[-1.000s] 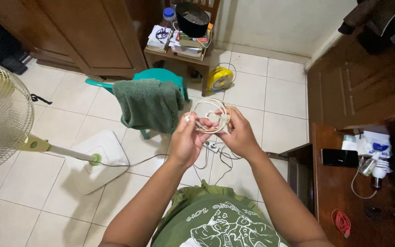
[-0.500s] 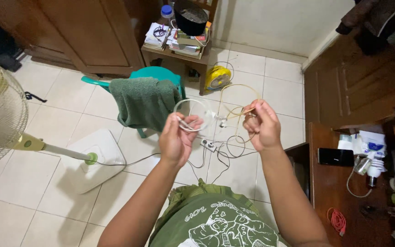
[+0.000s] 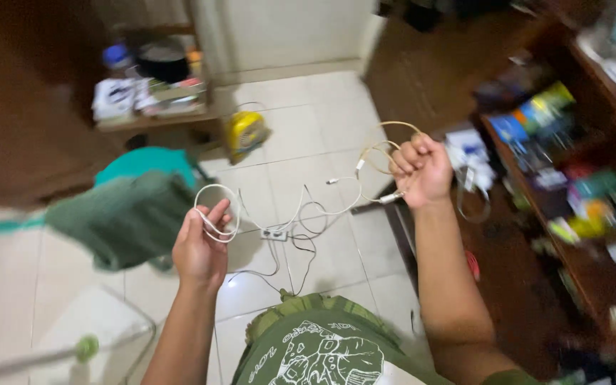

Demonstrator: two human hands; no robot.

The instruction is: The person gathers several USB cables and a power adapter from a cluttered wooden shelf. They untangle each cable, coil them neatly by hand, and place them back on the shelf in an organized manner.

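Against the frame half a second before, the view had swung right and blurred; the hands stood wider apart and the cables between them had drawn out further.

Left hand (image 3: 199,251): fingers clamped on a loop of white cable (image 3: 217,208), held above the floor tiles (image 3: 301,121). From the loop the white cable ran in a slack arc across to the right hand.

Right hand (image 3: 421,170): fingers closed in a fist on a coil of yellowish cable (image 3: 386,146), a white plug end showing just below the fist. This hand was higher and further right than before, near the edge of the wooden surface (image 3: 507,242).

A white power strip (image 3: 274,233) lay on the floor between the hands, with dark wires trailing from it.

Packages: blurred boxes, blue and yellow-green, stood on the shelf (image 3: 607,93) at right; smaller coloured packets lay below them, shapes unclear. White paper stacks sat on the small table (image 3: 155,117) at upper left, beside a dark round pot.
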